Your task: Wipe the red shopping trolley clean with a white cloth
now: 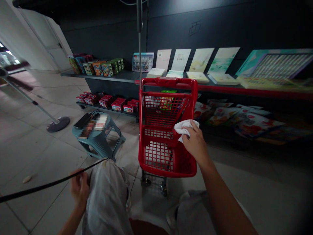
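Note:
A small red plastic shopping cart (167,81) with grid walls stands upright in front of me. My right hand (195,140) is closed around a crumpled white cloth (181,126) at the cart's right side wall. Whether the cloth presses on the plastic I cannot tell. Beside my left knee (105,182) is my left hand (79,187), its fingers loosely bent and apart with nothing seen in them. A black strap (49,186) crosses the view just over that hand.
A blue-grey stool (105,138) with blurred items on top stands left of the cart. Behind is a dark shelf (127,76) with boxes, books and snack bags (254,122). A thin pole (140,58) rises behind the cart. A round stand base (58,124) sits farther left.

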A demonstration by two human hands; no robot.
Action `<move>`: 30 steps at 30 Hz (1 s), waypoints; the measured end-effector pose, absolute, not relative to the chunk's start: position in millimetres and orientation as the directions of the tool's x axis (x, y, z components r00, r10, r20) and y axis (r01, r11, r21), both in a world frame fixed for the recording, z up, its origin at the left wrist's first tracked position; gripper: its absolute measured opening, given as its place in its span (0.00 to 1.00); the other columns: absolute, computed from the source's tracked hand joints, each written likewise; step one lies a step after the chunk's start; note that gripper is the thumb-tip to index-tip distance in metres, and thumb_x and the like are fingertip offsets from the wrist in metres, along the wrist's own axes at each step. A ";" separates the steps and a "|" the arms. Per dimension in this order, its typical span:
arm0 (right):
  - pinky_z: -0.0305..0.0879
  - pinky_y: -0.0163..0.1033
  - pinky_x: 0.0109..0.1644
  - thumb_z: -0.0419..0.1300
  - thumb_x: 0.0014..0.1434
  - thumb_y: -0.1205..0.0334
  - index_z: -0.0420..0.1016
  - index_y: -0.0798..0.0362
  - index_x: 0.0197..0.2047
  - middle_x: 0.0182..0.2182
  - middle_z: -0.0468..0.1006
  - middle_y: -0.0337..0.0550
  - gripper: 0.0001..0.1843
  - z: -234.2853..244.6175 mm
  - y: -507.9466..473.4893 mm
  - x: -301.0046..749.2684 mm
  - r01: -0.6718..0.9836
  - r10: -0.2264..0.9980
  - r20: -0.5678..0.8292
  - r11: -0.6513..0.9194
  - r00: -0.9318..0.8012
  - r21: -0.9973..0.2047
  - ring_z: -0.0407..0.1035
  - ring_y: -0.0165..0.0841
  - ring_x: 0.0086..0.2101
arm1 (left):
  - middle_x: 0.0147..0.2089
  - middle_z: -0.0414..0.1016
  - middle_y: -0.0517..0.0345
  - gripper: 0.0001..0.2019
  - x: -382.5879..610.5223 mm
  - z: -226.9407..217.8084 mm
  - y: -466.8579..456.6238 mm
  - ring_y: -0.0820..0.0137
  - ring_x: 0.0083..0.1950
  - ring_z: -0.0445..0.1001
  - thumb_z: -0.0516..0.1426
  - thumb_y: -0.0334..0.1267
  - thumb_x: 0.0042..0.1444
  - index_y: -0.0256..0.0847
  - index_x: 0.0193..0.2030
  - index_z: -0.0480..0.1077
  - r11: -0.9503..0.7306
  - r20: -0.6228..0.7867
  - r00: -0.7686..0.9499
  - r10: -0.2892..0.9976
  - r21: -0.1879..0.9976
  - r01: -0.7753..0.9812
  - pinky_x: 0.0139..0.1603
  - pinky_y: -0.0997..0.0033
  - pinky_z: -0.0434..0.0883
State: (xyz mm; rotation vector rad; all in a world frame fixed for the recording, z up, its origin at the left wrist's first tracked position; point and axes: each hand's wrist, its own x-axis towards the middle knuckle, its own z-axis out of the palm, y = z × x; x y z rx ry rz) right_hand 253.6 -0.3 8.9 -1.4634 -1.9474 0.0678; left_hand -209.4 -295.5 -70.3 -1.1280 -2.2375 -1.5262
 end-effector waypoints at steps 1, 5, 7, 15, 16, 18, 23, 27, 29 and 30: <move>0.65 0.57 0.70 0.55 0.61 0.65 0.81 0.54 0.54 0.73 0.64 0.52 0.20 9.1 -0.1 253.0 0.827 0.862 0.493 0.362 -0.121 -0.430 0.66 0.50 0.65 | 0.41 0.71 0.57 0.05 -192.4 -66.0 -310.8 0.64 0.40 0.73 0.59 0.42 0.63 0.47 0.44 0.70 0.113 0.613 -0.619 0.491 0.660 0.743 0.40 0.61 0.74; 0.66 0.58 0.69 0.55 0.62 0.64 0.80 0.55 0.56 0.74 0.62 0.52 0.22 11.5 -1.8 251.0 0.828 0.871 0.477 0.352 -0.120 -0.436 0.66 0.50 0.64 | 0.38 0.72 0.55 0.09 -134.7 -28.1 -331.1 0.62 0.38 0.73 0.57 0.30 0.59 0.49 0.42 0.72 -0.336 0.777 -0.131 0.615 0.409 0.848 0.34 0.61 0.74; 0.66 0.58 0.70 0.54 0.63 0.64 0.79 0.56 0.58 0.74 0.61 0.53 0.23 12.6 -3.7 250.2 0.826 0.878 0.465 0.342 -0.111 -0.448 0.66 0.51 0.64 | 0.36 0.72 0.54 0.12 -106.3 -4.5 -313.9 0.63 0.38 0.74 0.55 0.25 0.57 0.47 0.42 0.72 -0.554 0.748 0.147 0.647 0.329 0.765 0.35 0.62 0.76; 0.63 0.57 0.73 0.53 0.64 0.64 0.73 0.57 0.65 0.75 0.59 0.55 0.27 14.1 -7.1 251.0 0.790 0.884 0.461 0.340 -0.082 -0.511 0.61 0.49 0.69 | 0.56 0.77 0.44 0.14 21.7 63.8 -169.7 0.56 0.58 0.75 0.54 0.37 0.67 0.43 0.57 0.72 -0.598 0.543 0.392 0.743 0.276 0.752 0.59 0.49 0.74; 0.62 0.56 0.73 0.53 0.64 0.64 0.73 0.56 0.65 0.75 0.59 0.54 0.28 14.7 -7.4 251.4 0.786 0.882 0.464 0.340 -0.077 -0.516 0.60 0.48 0.70 | 0.58 0.77 0.43 0.14 35.7 66.0 -155.1 0.56 0.60 0.75 0.54 0.40 0.69 0.43 0.58 0.72 -0.556 0.466 0.397 0.791 0.276 0.784 0.61 0.49 0.73; 0.62 0.56 0.74 0.54 0.63 0.65 0.72 0.55 0.66 0.74 0.60 0.54 0.28 15.7 -8.4 252.2 0.784 0.881 0.468 0.341 -0.074 -0.518 0.60 0.47 0.70 | 0.58 0.78 0.40 0.17 58.8 63.6 -133.1 0.55 0.59 0.77 0.51 0.46 0.72 0.41 0.58 0.74 -0.507 0.313 0.425 0.850 0.265 0.820 0.59 0.51 0.74; 0.59 0.56 0.76 0.52 0.66 0.65 0.68 0.58 0.69 0.77 0.54 0.55 0.30 15.0 -9.8 253.1 0.805 0.897 0.429 0.331 -0.106 -0.493 0.55 0.48 0.73 | 0.40 0.83 0.46 0.27 80.5 38.6 -117.7 0.61 0.39 0.83 0.46 0.58 0.73 0.40 0.44 0.80 -0.656 -0.107 0.716 0.690 0.325 0.681 0.40 0.65 0.75; 0.57 0.55 0.77 0.49 0.66 0.68 0.64 0.61 0.72 0.79 0.47 0.55 0.31 13.8 -1.6 252.1 0.816 0.914 0.383 0.321 -0.133 -0.481 0.50 0.48 0.75 | 0.37 0.84 0.46 0.25 76.2 33.6 -121.2 0.59 0.37 0.84 0.50 0.55 0.72 0.39 0.43 0.81 -0.733 -0.122 0.768 0.628 0.240 0.637 0.38 0.65 0.74; 0.57 0.56 0.77 0.49 0.66 0.69 0.65 0.62 0.71 0.79 0.46 0.55 0.31 15.0 8.4 251.6 0.820 0.920 0.369 0.313 -0.136 -0.479 0.49 0.49 0.75 | 0.36 0.84 0.46 0.23 73.8 34.1 -121.6 0.59 0.36 0.84 0.51 0.54 0.72 0.40 0.42 0.81 -0.756 -0.118 0.787 0.605 0.224 0.615 0.37 0.65 0.74; 0.57 0.57 0.77 0.49 0.66 0.69 0.66 0.61 0.70 0.79 0.46 0.54 0.30 16.4 14.8 251.6 0.822 0.920 0.367 0.313 -0.139 -0.475 0.50 0.49 0.75 | 0.36 0.84 0.47 0.23 72.8 33.7 -121.4 0.59 0.36 0.84 0.52 0.54 0.72 0.40 0.42 0.81 -0.766 -0.117 0.796 0.594 0.220 0.604 0.37 0.66 0.74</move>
